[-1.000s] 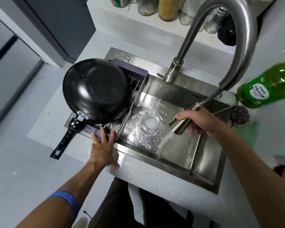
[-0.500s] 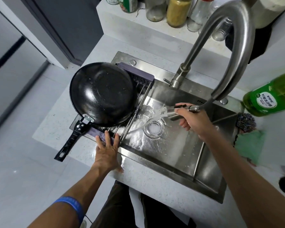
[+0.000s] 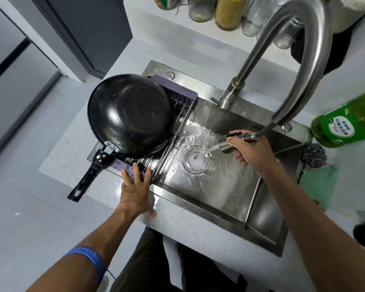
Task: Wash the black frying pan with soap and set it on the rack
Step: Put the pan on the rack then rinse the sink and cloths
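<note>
The black frying pan (image 3: 131,114) lies bottom up on the purple rack (image 3: 177,92) across the left end of the steel sink (image 3: 219,186), its handle (image 3: 89,173) sticking out over the counter towards me. My left hand (image 3: 136,187) rests flat and open on the rack's near edge and the sink rim, just below the pan. My right hand (image 3: 251,151) grips the pull-out spray head (image 3: 228,145) of the tap, and water streams from it onto the drain (image 3: 196,159). The green soap bottle (image 3: 348,121) lies at the right.
The tall curved tap (image 3: 303,66) arches over the sink's back. A steel scourer (image 3: 314,154) and a green cloth (image 3: 318,182) sit on the right counter. Several jars (image 3: 230,11) line the ledge behind. The counter's front edge runs just beyond my legs.
My right hand has swung the spray head around, so the stream has moved from the sink's near side to the far left and now onto the drain. My left hand and the pan stayed put.
</note>
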Motion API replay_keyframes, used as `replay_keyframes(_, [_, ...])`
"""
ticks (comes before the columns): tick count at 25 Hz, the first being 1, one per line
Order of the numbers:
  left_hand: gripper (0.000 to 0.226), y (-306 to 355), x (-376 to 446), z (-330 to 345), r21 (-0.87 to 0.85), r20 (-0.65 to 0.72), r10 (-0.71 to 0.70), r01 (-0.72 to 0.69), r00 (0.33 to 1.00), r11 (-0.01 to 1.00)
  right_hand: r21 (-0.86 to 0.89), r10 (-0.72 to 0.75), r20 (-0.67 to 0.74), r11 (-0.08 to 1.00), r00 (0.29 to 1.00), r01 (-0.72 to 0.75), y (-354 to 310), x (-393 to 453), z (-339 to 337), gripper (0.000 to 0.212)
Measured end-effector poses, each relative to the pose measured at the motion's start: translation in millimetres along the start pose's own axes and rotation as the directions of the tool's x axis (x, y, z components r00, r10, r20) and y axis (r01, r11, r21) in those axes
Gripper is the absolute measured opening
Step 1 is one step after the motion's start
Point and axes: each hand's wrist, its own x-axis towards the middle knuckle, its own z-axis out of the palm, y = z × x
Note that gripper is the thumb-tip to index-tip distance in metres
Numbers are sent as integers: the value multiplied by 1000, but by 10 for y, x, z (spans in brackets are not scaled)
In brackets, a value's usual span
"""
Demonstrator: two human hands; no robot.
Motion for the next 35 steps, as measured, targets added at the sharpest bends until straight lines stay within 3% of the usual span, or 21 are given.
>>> replay_keyframes(9, [148, -3, -10, -4, -12, -1, -8, 8, 1000, 1000, -34, 27, -34, 999, 999, -28, 40, -36, 27, 16])
replay_keyframes(15, [148, -11, -27, -10, -14, 6, -7, 7, 1000, 1000, -20, 33, 2, 999, 999, -33, 47, -63, 36, 14])
replay_keyframes(19, [149, 2, -23, -19, -21, 3, -7, 7, 1000, 1000, 81, -53, 82, 996, 995, 46, -87, -26, 118, 9])
replay_keyframes(24, [149, -1, -31, -1, -27, -6, -3, 3, 1000, 1000, 205, -81, -43, 975, 996, 88, -170, 160, 200, 35])
replay_keyframes(28, [148, 1, -41, -24, -52, 4, 5, -5, 1000, 999, 236, -77, -122, 966, 990, 104, -188, 137, 58, 33])
replay_keyframes(31, [149, -3, -35, -31, -45, 10, 6, -5, 1000, 999, -22, -40, -220, 999, 975, 36, -83, 171, -165, 20])
replay_keyframes(35, [149, -13, -21, -33, -18, 22, 11, -11, 1000, 1000, -341, -81, -299, 939, 951, -27, 37, 178, -469, 24])
